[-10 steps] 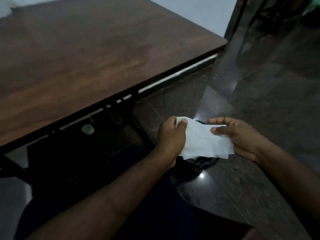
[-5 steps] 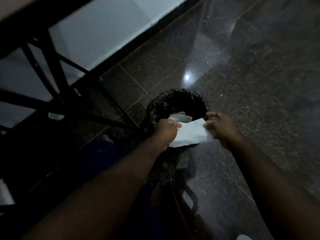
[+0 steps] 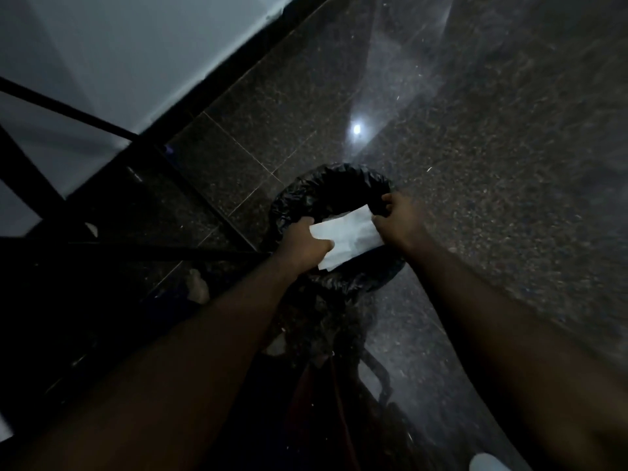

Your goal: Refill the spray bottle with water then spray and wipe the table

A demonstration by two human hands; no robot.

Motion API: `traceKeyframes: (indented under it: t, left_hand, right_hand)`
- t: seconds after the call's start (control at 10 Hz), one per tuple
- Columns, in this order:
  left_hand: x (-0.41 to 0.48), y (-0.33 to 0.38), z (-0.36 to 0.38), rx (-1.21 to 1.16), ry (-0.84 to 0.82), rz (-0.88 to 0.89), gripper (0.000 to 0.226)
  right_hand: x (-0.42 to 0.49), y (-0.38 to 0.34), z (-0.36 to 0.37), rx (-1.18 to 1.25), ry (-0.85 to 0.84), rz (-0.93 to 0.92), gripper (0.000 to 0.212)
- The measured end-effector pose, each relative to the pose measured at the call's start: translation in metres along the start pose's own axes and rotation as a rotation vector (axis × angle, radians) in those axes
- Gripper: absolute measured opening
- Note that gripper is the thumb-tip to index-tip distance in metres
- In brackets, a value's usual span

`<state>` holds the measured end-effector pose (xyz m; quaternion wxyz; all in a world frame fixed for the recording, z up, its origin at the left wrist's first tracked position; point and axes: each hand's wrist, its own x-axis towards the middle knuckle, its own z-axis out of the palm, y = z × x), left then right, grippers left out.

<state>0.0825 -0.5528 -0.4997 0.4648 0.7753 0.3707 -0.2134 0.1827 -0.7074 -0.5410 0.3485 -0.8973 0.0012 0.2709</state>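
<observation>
Inside of bin [image 3: 339, 181] hidden by wipe [image 3: 346, 234] & dark; table frame [image 3: 34, 185] cut off at L edge.

The left hand [image 3: 302, 244] and right hand [image 3: 399, 220] grip a white tissue [image 3: 346, 237] above the black-lined bin [image 3: 339, 185] on the dark floor [image 3: 475, 164].

Pretty dim down here, everything's looking grey-blue. The floor [image 3: 475, 164] is showing dark speckled stone tiles, polished, with thin pale grout lines running diagonally just beyond the left hand [image 3: 302, 246]. A small round light reflection [image 3: 356, 129] is glowing on the tiles well beyond the right hand [image 3: 397, 219], and a hazy streak is fanning away from it. Up and left of the left hand, a white wall [image 3: 102, 62] is meeting the floor along a black skirting strip [image 3: 238, 62]. Black metal frame bars [image 3: 68, 110] are crossing in front of that wall, and it's getting really murky underneath them.
</observation>
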Motion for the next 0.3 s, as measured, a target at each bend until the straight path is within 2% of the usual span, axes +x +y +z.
traceKeyframes:
  t: [0.3]
  left_hand:
    - [-0.009, -0.003, -0.015, 0.206, 0.019, 0.098, 0.071]
  right_hand:
    - [-0.026, -0.012, 0.011, -0.161, -0.006, -0.07, 0.039]
